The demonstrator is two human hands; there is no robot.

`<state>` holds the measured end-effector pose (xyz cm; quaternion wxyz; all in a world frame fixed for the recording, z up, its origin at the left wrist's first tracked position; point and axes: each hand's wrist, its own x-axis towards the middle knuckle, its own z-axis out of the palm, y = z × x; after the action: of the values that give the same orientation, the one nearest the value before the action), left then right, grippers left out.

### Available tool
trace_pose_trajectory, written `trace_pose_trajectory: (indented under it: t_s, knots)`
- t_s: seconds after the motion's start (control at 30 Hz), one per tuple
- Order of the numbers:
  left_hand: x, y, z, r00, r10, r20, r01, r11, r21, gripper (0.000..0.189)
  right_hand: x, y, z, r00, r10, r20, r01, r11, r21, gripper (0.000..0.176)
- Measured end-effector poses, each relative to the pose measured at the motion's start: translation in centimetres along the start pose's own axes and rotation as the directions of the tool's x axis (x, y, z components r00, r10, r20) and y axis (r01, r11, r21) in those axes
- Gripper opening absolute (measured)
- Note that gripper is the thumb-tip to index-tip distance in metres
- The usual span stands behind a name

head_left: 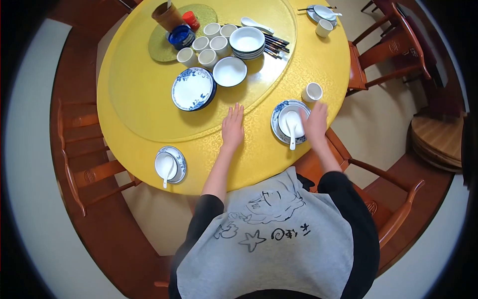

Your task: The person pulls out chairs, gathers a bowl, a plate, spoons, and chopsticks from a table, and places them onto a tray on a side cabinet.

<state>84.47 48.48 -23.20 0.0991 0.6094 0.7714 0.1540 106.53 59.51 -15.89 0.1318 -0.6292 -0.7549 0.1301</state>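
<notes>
My left hand (233, 128) lies with its fingers stretched out at the near rim of the clear turntable (149, 117), below a stack of blue-patterned plates (192, 89). My right hand (315, 123), slightly blurred, is over the right edge of a place setting, thumb apart from the fingers, with nothing visible in it. In that setting a white spoon (292, 130) rests in a bowl (285, 124) on a blue-rimmed plate (275, 119). A white cup (312, 92) stands just beyond my right fingertips.
On the turntable are several cups (207, 58), stacked bowls (247, 40), a single bowl (230, 72), dark chopsticks (276, 45) and a brown container (167, 17). Other settings include a left bowl (163, 164) and a far-right cup (323, 29). Wooden chairs (92, 174) surround the yellow table (199, 169).
</notes>
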Motion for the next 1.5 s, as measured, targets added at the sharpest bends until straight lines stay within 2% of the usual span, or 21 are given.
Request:
trace_pose_trajectory:
  t_s: [0.07, 0.13, 0.23, 0.37, 0.43, 0.47, 0.53, 0.6, 0.67, 0.77, 0.8, 0.87, 0.93, 1.0, 1.03, 1.1, 1.17, 1.23, 1.33, 1.5]
  knots:
    - [0.1, 0.0, 0.2, 1.000, 0.009, -0.001, -0.009, 1.000, -0.003, 0.059, -4.3, -1.7, -0.3, 0.958, 0.042, 0.284, -0.027, 0.998, -0.056, 0.046]
    - [0.2, -0.2, 0.4, 0.999, 0.047, 0.003, -0.047, 0.999, -0.017, 0.059, -7.2, -2.2, 0.7, 0.900, 0.063, 0.432, 0.001, 0.989, -0.147, 0.044]
    - [0.3, -0.6, 1.1, 0.996, 0.061, 0.068, -0.062, 0.998, 0.010, 0.065, -7.9, -0.9, 3.6, 0.857, 0.110, 0.503, -0.052, 0.990, -0.129, 0.037]
    - [-0.3, -0.4, 1.3, 0.995, 0.097, 0.014, -0.097, 0.995, 0.018, 0.064, -6.7, 1.0, 3.3, 0.868, 0.082, 0.489, -0.051, 0.996, -0.078, 0.030]
    - [-1.1, -0.3, 0.9, 0.997, 0.071, 0.006, -0.070, 0.998, -0.002, 0.059, -6.2, 1.9, 2.7, 0.853, -0.064, 0.518, 0.050, 0.998, 0.040, 0.026]
    - [-1.4, -0.2, 0.6, 0.997, 0.072, 0.002, -0.072, 0.997, -0.003, 0.059, -6.0, 2.0, 2.3, 0.855, -0.065, 0.515, 0.052, 0.998, 0.039, 0.026]
    - [-1.2, -0.4, 0.5, 0.999, 0.036, -0.008, -0.036, 0.999, 0.016, 0.058, -4.8, 0.3, -0.6, 0.818, 0.009, 0.575, -0.075, 0.993, 0.090, 0.025]
    - [-1.4, -0.8, 1.0, 1.000, 0.020, -0.011, -0.020, 1.000, 0.016, 0.057, -4.0, 1.2, -0.4, 0.805, 0.012, 0.593, -0.082, 0.992, 0.092, 0.028]
    - [-1.4, -1.1, 2.2, 1.000, 0.005, -0.015, -0.005, 1.000, 0.016, 0.057, -3.7, 3.6, 0.9, 0.773, -0.016, 0.635, 0.015, 1.000, 0.007, 0.027]
    - [-1.7, -1.1, 3.6, 1.000, -0.027, 0.000, 0.027, 1.000, -0.011, 0.057, -3.1, 4.0, -2.3, 0.738, -0.013, 0.674, 0.011, 1.000, 0.007, 0.024]
    - [-2.0, -0.7, 3.8, 0.999, -0.051, -0.016, 0.051, 0.998, 0.027, 0.057, -2.2, 3.2, -4.2, 0.733, -0.012, 0.680, 0.016, 1.000, 0.001, 0.024]
    - [-1.9, -0.4, 4.1, 0.996, -0.083, -0.029, 0.085, 0.995, 0.060, 0.057, 0.6, 1.1, -7.8, 0.796, -0.104, 0.596, 0.077, 0.995, 0.071, 0.021]
    - [-1.6, -0.1, 4.5, 0.990, -0.131, -0.042, 0.134, 0.987, 0.084, 0.059, 7.0, -1.3, -7.8, 0.910, -0.165, 0.381, 0.115, 0.982, 0.150, 0.019]
    - [-1.6, -0.4, 4.8, 0.988, -0.148, -0.041, 0.151, 0.985, 0.088, 0.060, 14.5, -3.4, -4.8, 0.928, -0.339, 0.158, 0.316, 0.937, 0.152, 0.020]
    - [-1.7, -0.7, 4.8, 0.988, -0.149, -0.043, 0.153, 0.982, 0.109, 0.060, 18.6, -4.0, -2.2, 0.882, -0.468, 0.060, 0.458, 0.880, 0.124, 0.019]
    - [-2.0, -0.5, 4.9, 0.987, -0.156, -0.044, 0.160, 0.980, 0.119, 0.061, 25.2, -5.2, 2.5, 0.870, -0.477, 0.125, 0.477, 0.878, 0.037, 0.017]
    - [-2.3, -0.2, 4.9, 0.986, -0.163, -0.045, 0.168, 0.977, 0.129, 0.061, 27.9, -6.2, 5.6, 0.862, -0.485, 0.146, 0.491, 0.871, -0.007, 0.017]
    - [-2.5, 0.0, 5.0, 0.986, -0.167, -0.030, 0.169, 0.981, 0.097, 0.061, 28.7, -7.5, 7.2, 0.881, -0.428, 0.201, 0.440, 0.898, -0.013, 0.014]
    - [-2.4, -0.7, 5.2, 0.985, -0.158, -0.066, 0.164, 0.982, 0.098, 0.061, 29.4, -9.4, 9.4, 0.865, -0.446, 0.229, 0.468, 0.883, -0.049, 0.014]
    - [-2.9, -0.3, 5.0, 0.983, -0.182, -0.035, 0.184, 0.981, 0.062, 0.061, 29.6, -10.0, 10.8, 0.858, -0.439, 0.265, 0.475, 0.876, -0.086, 0.015]
